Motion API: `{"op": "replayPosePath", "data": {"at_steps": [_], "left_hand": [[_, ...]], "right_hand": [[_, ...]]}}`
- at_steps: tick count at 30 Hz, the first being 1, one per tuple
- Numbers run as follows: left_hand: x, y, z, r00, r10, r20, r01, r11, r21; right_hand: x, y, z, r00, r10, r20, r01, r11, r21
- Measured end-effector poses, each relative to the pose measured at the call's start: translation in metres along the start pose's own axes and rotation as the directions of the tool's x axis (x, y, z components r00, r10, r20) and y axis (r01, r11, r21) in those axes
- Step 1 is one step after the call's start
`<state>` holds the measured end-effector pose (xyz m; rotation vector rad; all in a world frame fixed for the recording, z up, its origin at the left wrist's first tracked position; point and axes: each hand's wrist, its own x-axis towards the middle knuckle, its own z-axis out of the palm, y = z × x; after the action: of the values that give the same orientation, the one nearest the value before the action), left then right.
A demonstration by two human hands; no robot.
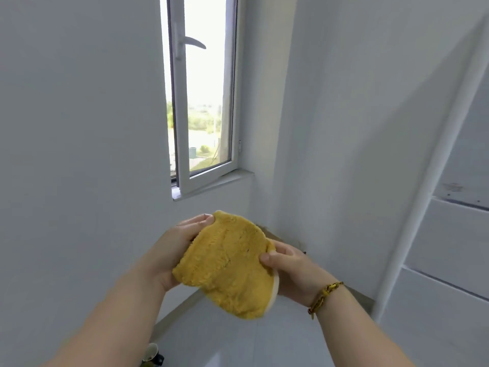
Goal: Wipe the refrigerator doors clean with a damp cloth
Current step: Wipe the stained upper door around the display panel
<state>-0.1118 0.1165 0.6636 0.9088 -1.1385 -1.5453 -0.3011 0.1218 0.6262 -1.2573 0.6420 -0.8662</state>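
Note:
A fluffy yellow cloth (227,263) with a white underside is held up in front of me with both hands. My left hand (177,242) grips its left edge, fingers behind and thumb side along the top corner. My right hand (288,268) pinches its right edge, thumb on the front face; a gold bracelet is on that wrist. A tall white surface (66,154) fills the left of the view; I cannot tell whether it is the refrigerator door or a wall.
A narrow window (203,96) with a white frame and handle stands ajar straight ahead above a sill. White walls meet in a corner behind the cloth. White panels and a slanted white pipe (434,165) are at the right. A cup (150,353) sits at the bottom.

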Motion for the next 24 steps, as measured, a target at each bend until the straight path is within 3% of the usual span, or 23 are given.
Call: {"op": "replayPosePath", "data": {"at_steps": [3, 7, 10, 14, 18, 21, 24], "left_hand": [[0.009, -0.007, 0.055, 0.991, -0.03, 0.132, 0.031, 1.0, -0.001], [0.022, -0.026, 0.144, 0.961, -0.061, 0.271, 0.011, 0.983, 0.183], [0.03, -0.038, 0.22, 0.933, -0.048, 0.357, -0.062, 0.955, 0.29], [0.037, -0.054, 0.309, 0.922, 0.053, 0.383, -0.207, 0.904, 0.373], [0.047, -0.082, 0.372, 0.867, 0.179, 0.464, -0.377, 0.845, 0.379], [0.066, -0.096, 0.409, 0.887, 0.183, 0.425, -0.331, 0.893, 0.305], [0.087, -0.106, 0.443, 0.908, 0.151, 0.391, -0.226, 0.962, 0.152]], "right_hand": [[-0.049, -0.015, -0.041, 0.994, -0.003, -0.109, -0.004, 0.998, -0.066], [-0.12, -0.052, -0.087, 0.959, -0.033, -0.282, -0.074, 0.93, -0.361], [-0.17, -0.086, -0.115, 0.944, -0.062, -0.325, -0.119, 0.853, -0.508], [-0.226, -0.113, -0.159, 0.838, -0.221, -0.5, -0.208, 0.717, -0.665], [-0.271, -0.128, -0.199, 0.664, -0.416, -0.622, -0.217, 0.689, -0.692], [-0.299, -0.14, -0.227, 0.562, -0.495, -0.662, -0.179, 0.709, -0.682], [-0.318, -0.151, -0.254, 0.609, -0.417, -0.675, -0.091, 0.808, -0.582]]}}
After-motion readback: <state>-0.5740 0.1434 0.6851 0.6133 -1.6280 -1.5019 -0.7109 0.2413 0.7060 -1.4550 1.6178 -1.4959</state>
